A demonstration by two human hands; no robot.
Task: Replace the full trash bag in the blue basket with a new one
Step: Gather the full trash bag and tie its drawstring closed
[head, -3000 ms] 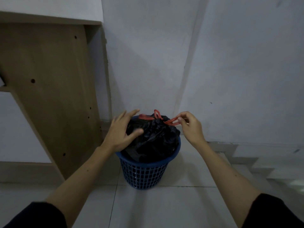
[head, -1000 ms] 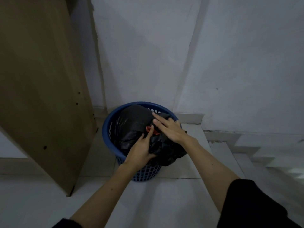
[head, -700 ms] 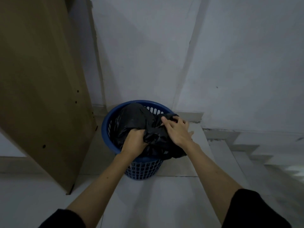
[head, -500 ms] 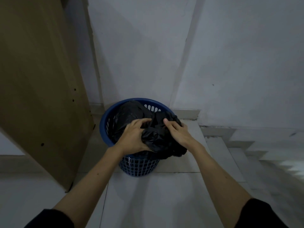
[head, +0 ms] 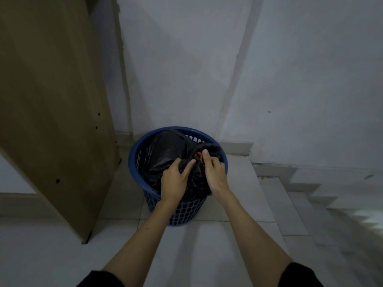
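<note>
While both hands bunch the black trash bag (head: 165, 154) at its neck, seemingly to shut it for lifting, the left hand (head: 173, 181) closes on gathered plastic and the right hand (head: 214, 175) pinches near a red tie (head: 198, 155). The bag sits full inside the blue basket (head: 136, 160) on the floor.

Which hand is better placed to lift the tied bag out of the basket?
Probably the right hand: its fingertips sit at the red tie on the bag. The left hand grips plastic lower down inside the basket.
</note>
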